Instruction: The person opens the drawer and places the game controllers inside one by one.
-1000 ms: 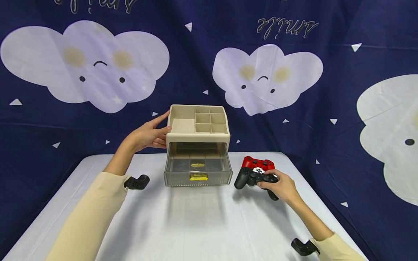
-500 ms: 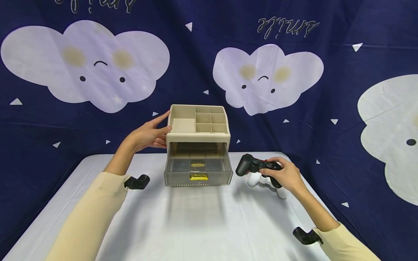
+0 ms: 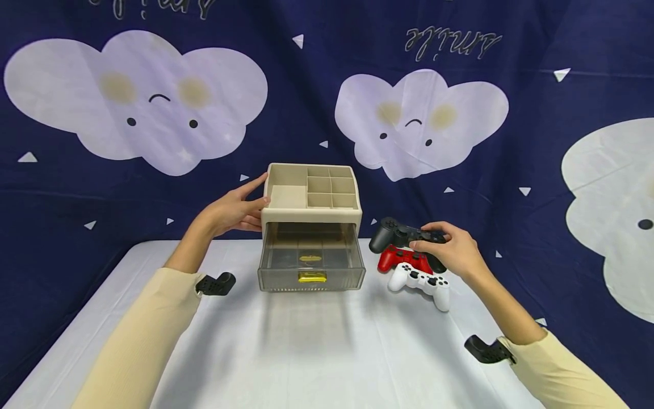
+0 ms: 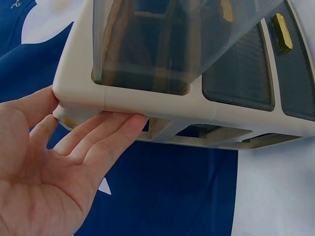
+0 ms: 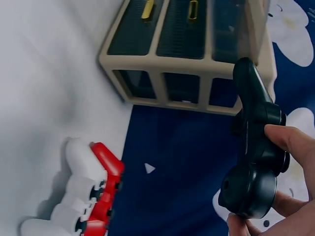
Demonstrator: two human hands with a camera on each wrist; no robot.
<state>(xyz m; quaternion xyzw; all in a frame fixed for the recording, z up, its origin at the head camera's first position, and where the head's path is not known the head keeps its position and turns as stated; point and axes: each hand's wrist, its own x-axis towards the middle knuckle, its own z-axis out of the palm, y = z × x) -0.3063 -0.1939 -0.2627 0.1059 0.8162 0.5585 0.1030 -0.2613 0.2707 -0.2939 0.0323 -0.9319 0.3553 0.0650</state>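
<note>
A cream desktop drawer organizer [image 3: 311, 215] stands at the back of the table, its clear grey top drawer [image 3: 278, 279] pulled out. My left hand [image 3: 230, 213] rests on its left side, fingers fairly straight against the side wall [image 4: 88, 105] and thumb at the top rim. To the right, my right hand [image 3: 457, 253] grips a black game controller [image 3: 387, 236] by one end, raised above the table. Below it in the head view, a red game controller [image 3: 395, 258] lies behind a white game controller [image 3: 421, 282]. The black one partly hides the red one.
The organizer's top has several open compartments [image 3: 319, 200]. Closed drawers with gold handles [image 5: 147, 10] sit below the open one. A white cloth covers the table [image 3: 306, 352]. A dark blue curtain [image 3: 301, 102] with cloud prints hangs right behind.
My right hand has lifted the black controller up and away from in front of the red and white ones, which now show more fully. The left hand and organizer stay put.
</note>
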